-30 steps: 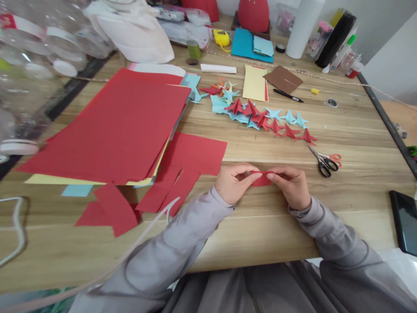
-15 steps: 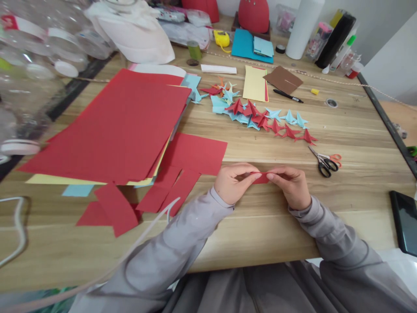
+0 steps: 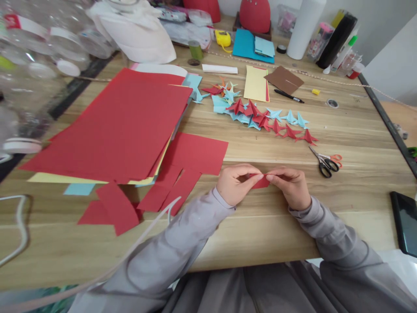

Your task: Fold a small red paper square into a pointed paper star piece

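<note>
Between my two hands is a small piece of red paper, partly hidden by my fingers. My left hand pinches its left part between thumb and fingers. On the other side, the thumb and fingers of my right hand pinch its upper right edge. The fingertips of both hands almost meet there. Beyond them lie several folded red paper cranes and light blue paper cranes in rows. Black-handled scissors rest to the right of my right hand, over an orange-handled pair.
Large red sheets are stacked at the left, with cut red strips near my left forearm. A white cable crosses by my left sleeve. A black phone lies at the right edge. Plastic bottles crowd the back left.
The red paper between my fingers has tilted, and more of its face shows below my fingertips. My hands keep nearly the same place and grip.
</note>
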A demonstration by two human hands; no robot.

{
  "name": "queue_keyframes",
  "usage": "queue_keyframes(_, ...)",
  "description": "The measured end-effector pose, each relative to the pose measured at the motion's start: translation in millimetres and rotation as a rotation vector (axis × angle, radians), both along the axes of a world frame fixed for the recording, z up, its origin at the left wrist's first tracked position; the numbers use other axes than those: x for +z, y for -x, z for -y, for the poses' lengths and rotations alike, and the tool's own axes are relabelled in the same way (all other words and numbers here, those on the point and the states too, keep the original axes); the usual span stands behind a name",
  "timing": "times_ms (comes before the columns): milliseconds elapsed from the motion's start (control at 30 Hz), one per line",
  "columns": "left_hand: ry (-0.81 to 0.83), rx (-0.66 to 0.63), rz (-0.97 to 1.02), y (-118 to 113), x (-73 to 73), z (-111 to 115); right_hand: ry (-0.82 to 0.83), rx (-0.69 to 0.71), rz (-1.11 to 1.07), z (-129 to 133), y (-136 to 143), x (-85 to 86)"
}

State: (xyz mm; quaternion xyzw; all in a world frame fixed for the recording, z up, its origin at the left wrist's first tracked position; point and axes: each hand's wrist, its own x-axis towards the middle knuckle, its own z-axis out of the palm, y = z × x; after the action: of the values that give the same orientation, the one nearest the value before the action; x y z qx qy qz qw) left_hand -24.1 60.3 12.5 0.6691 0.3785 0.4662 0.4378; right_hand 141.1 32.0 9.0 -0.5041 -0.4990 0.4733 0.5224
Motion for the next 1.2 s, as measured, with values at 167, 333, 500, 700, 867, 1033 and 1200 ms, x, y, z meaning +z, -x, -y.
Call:
queue_keyframes(167, -0.008, 0.007, -0.008, 0.7, 1.0, -0.6, 0.033, -0.005, 0.003, -0.3, 0.7, -0.7)
queue_keyframes(333, -0.013, 0.005, -0.008, 1.0, 0.5, -0.6, 0.034, 0.005, -0.009, 0.0, 0.4, -1.5)
queue_keyframes(500, -0.007, 0.011, -0.017, 0.7, 0.7, -0.3, 0.038, 0.006, -0.008, 0.4, 0.6, -1.3)
queue_keyframes(700, -0.006, 0.016, -0.017, 1.2, 1.3, 0.1, 0.041, 0.018, -0.012, -0.1, 0.3, -2.2)
queue_keyframes(867, 0.004, -0.017, -0.035, 1.1, 2.4, 0.1, 0.021, 0.054, 0.033, 0.5, -0.2, -1.5)
queue_keyframes(1033, 0.048, -0.011, -0.037, -0.5, 2.3, 1.3, -0.049, 0.076, 0.126, 1.5, -0.3, 2.3)
queue_keyframes(1200, 0.215, 0.082, 0.024, -2.6, -2.6, 1.3, -0.052, 0.045, 0.143, 3.0, 0.3, 3.3)
